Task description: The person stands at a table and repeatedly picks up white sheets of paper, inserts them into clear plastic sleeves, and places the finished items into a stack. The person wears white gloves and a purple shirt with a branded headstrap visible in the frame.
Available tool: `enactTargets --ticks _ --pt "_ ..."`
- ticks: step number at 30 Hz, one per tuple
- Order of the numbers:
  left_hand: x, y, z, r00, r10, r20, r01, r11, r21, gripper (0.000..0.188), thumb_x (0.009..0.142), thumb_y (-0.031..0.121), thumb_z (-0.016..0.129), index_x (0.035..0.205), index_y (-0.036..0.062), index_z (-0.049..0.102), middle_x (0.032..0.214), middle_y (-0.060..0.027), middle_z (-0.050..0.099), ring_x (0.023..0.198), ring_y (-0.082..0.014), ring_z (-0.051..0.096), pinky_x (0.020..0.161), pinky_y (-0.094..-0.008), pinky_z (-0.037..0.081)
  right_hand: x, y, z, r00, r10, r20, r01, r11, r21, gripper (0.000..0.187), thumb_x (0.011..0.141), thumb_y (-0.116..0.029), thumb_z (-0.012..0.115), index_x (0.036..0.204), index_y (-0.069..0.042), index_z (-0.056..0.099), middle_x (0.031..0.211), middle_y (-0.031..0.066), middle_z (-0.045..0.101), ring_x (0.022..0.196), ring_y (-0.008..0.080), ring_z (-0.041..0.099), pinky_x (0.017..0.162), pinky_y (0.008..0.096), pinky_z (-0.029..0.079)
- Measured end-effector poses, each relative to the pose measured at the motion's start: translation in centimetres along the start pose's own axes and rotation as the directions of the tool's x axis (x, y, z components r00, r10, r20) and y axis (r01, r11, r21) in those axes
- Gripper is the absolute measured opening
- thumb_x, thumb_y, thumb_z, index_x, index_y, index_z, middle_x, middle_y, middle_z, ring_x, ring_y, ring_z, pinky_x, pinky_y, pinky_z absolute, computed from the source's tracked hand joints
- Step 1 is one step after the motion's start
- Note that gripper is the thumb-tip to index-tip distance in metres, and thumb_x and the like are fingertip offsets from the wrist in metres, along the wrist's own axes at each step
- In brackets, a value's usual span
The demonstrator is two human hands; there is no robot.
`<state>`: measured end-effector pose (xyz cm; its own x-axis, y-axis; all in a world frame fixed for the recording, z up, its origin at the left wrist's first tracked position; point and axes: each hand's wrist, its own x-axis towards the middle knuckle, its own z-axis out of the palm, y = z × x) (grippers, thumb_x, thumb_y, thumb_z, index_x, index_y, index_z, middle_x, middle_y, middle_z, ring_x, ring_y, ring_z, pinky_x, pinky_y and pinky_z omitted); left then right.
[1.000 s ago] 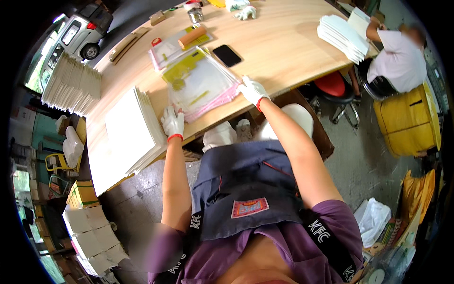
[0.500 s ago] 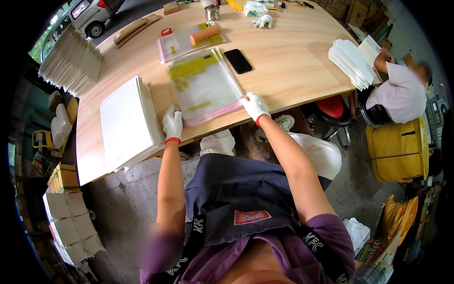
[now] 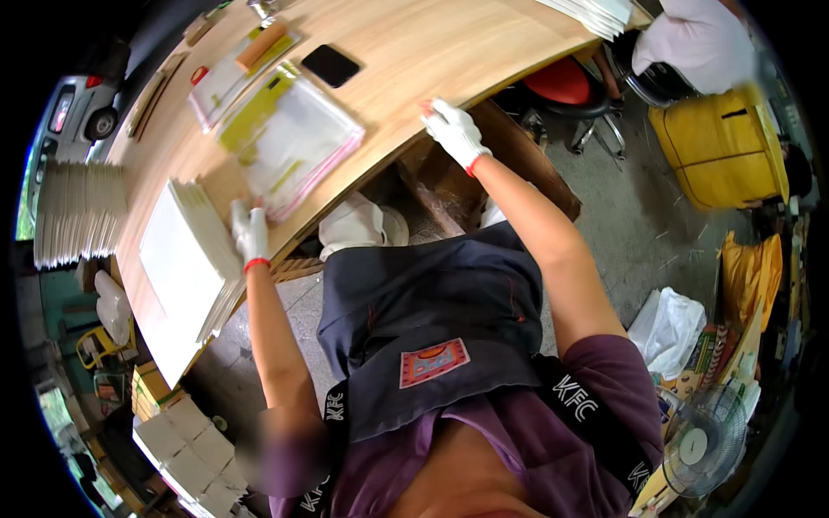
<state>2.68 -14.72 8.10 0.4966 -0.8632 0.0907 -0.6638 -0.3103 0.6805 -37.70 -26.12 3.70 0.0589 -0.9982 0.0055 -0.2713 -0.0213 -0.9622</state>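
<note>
A stack of clear plastic bags (image 3: 302,129) with yellow-green print and a pink edge lies near the table's front edge. My left hand (image 3: 250,233), in a white knit glove with a red cuff, is between its near left corner and a pile of white sheets (image 3: 177,250). Its fingers look apart, with nothing seen in them. My right hand (image 3: 454,131), gloved alike, hovers by the table edge, away from the bags, fingers stretched out and holding nothing visible. Beyond the bags lies a black phone (image 3: 331,66).
Another flat bag pile (image 3: 220,91) carries an orange-brown roll (image 3: 261,47). A tall paper stack (image 3: 79,211) stands at the left. Below the wooden table (image 3: 432,52) are an open carton (image 3: 527,160) and a red stool (image 3: 557,82). A person (image 3: 686,43) sits at the far right.
The view has swung round, so the table appears tilted. My right hand has come off the bags' right corner and moved away to the right. My left hand stays between the piles.
</note>
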Motion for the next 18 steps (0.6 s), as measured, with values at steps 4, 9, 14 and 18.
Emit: enactTargets --ticks 4,9,14,18 --pt "-2.3 8.1 0.5 0.798 0.429 -0.423 -0.448 0.892 0.060 0.053 0.080 0.001 0.063 0.129 0.0012 0.043 0.136 -0.0181 0.037 0.118 -0.0308 0.045 0.097 -0.0378 0.039 -7.0 4.6 -6.7 0.997 0.050 0.055 -0.046 0.996 -0.073 0.022 0.091 -0.019 0.050 0.104 -0.006 0.063 0.091 0.0117 0.068 0.082 0.0253 0.065 0.073 0.0331 0.050" --pt "-5.7 19.5 6.8 0.651 0.723 -0.231 -0.752 0.656 -0.066 0.045 0.082 0.001 0.062 0.125 -0.0013 0.050 0.139 -0.0198 0.039 0.123 -0.0330 0.047 0.101 -0.0406 0.039 -10.4 10.1 -10.1 0.986 0.158 0.050 -0.155 0.986 -0.069 0.020 0.087 -0.017 0.053 0.100 -0.005 0.062 0.094 0.0107 0.066 0.090 0.0237 0.063 0.080 0.0317 0.048" --pt "-3.7 26.0 16.3 0.773 0.632 -0.052 -0.551 0.628 -0.550 0.055 0.085 0.003 0.057 0.137 0.0006 0.038 0.135 -0.0165 0.045 0.120 -0.0260 0.050 0.103 -0.0373 0.035 -8.4 9.6 -12.6 0.962 0.257 0.094 -0.261 0.965 0.023 0.019 0.089 -0.014 0.050 0.100 -0.004 0.061 0.090 0.0081 0.064 0.082 0.0172 0.061 0.076 0.0285 0.048" --pt "-0.8 28.8 24.6 0.707 0.430 0.562 0.290 0.548 -0.785 0.053 0.097 0.024 0.049 0.141 0.0020 0.031 0.137 -0.0191 0.044 0.120 -0.0292 0.050 0.101 -0.0377 0.040 -5.4 9.3 -16.9 0.910 0.408 0.072 -0.412 0.873 0.261 0.020 0.091 -0.014 0.047 0.100 -0.003 0.060 0.087 0.0025 0.061 0.074 0.0087 0.055 0.068 0.0240 0.046"
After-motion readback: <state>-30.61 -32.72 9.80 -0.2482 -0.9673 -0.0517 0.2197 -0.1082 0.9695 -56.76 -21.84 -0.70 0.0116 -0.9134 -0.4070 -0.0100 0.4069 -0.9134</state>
